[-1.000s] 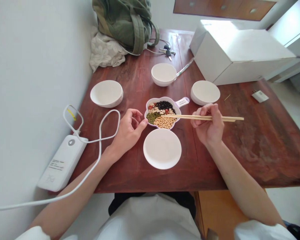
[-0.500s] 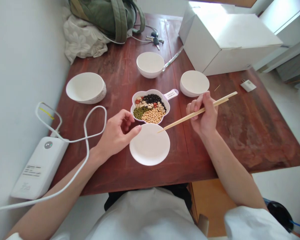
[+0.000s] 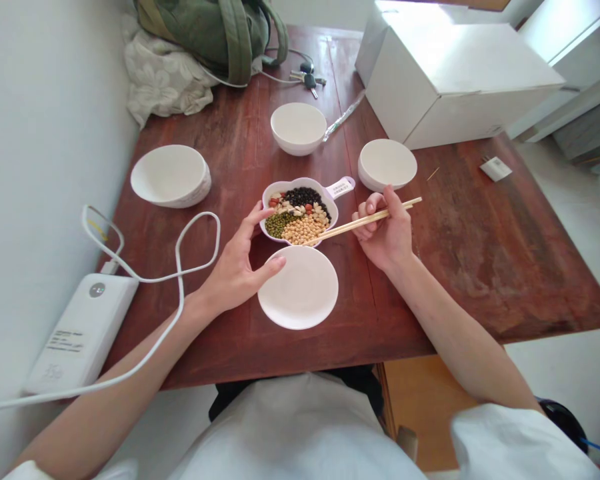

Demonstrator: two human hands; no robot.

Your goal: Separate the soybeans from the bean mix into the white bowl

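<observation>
Red-brown wood spreads across the head view, and on this wooden table (image 3: 485, 267) we find a lilac-rimmed, flower-shaped dish (image 3: 325, 189) directly before the person, within easy reach of both hands. Its lobes keep the contents in separate groups: soybeans (image 3: 303, 231), mung beans (image 3: 277, 225), black beans (image 3: 303, 196) and some peanuts (image 3: 275, 201). A white plate (image 3: 300, 293) lies just below the dish, and white bowls (image 3: 298, 127) (image 3: 170, 175) stand farther out.

The right hand (image 3: 385, 230) grips wooden chopsticks (image 3: 365, 222) in a pencil-like hold, their tips angled down at the dish's lower rim beside the soybeans. We cannot tell whether they pinch a bean. The left hand (image 3: 235, 270) is open and holds nothing, its fingers spread beside the dish and its thumb just above the plate's edge.
</observation>
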